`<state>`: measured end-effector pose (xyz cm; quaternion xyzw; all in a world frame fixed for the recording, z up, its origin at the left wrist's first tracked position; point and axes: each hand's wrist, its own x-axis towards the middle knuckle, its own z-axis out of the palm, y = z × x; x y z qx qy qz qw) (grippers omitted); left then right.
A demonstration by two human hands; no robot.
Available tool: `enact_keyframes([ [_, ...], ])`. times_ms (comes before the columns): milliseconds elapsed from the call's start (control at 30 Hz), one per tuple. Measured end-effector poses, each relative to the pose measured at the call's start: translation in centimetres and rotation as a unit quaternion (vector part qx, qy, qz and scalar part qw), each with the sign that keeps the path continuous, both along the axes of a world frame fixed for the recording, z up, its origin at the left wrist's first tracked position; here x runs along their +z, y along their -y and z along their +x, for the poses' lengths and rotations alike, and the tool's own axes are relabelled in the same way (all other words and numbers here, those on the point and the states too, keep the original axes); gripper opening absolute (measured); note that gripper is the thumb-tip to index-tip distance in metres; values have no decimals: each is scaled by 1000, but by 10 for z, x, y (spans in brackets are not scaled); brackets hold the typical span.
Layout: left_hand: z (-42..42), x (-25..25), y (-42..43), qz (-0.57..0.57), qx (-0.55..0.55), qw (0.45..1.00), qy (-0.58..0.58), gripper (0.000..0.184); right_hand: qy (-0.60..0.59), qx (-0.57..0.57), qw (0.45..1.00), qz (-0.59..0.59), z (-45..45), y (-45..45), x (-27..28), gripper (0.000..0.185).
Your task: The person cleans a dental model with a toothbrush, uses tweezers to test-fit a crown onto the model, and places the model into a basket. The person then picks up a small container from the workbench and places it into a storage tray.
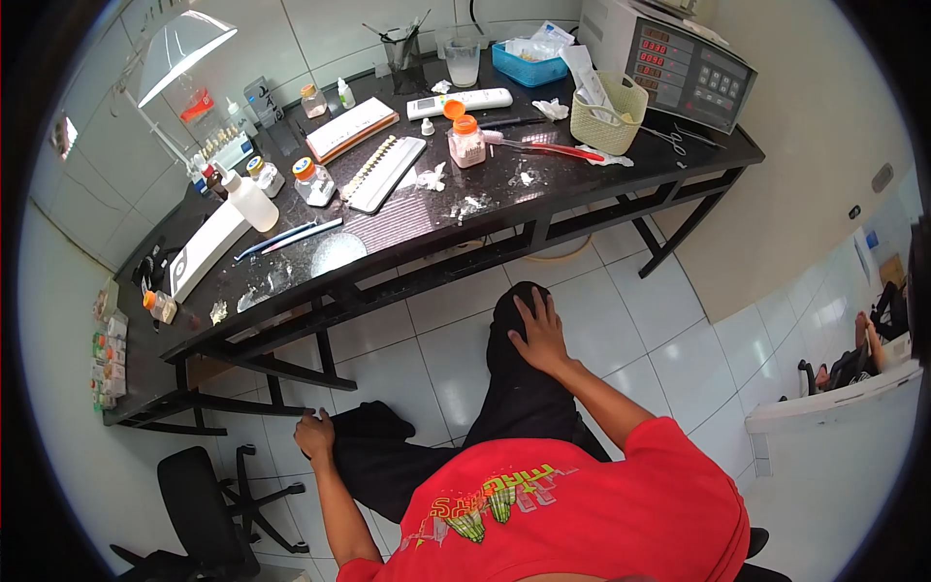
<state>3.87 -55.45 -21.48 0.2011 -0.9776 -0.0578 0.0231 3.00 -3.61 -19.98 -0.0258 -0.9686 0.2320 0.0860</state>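
Note:
My right hand (539, 335) lies on my right knee, fingers spread over the black trousers (529, 398), and holds nothing. At my other knee rests my left hand (314, 435), its fingers bent loosely over the edge and partly hidden; I see no object in it. Both hands are below and apart from the black table (407, 238). On the table stand a jar with an open orange lid (466, 145), a red-handled brush (558, 149), a shade guide (385, 175) and a white squeeze bottle (250, 202).
A yellow basket (609, 121), a blue basket (529, 66) and a grey device with red digits (679, 73) stand at the back right. A desk lamp (184, 53) leans over the left side. An office chair (199, 504) is at lower left. Another person's arm (875, 344) shows far right.

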Motion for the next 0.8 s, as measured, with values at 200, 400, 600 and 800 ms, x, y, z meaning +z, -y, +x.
enact_keyframes([
  [200, -10, 36, -29, 330, -80, 940, -37, 29, 63, 36, 997, 1, 63, 9, 30, 57],
  [400, -14, 229, -139, 431, -272, 850, -135, 24, 19, 39, 998, 46, 74, 4, 20, 46],
  [600, 23, 379, -208, 211, -512, 759, -344, 18, -45, 36, 997, 57, 76, 8, 22, 39],
  [800, 62, 435, -258, 34, -620, 718, -313, 21, -71, 21, 997, 35, 69, 10, 11, 35],
])
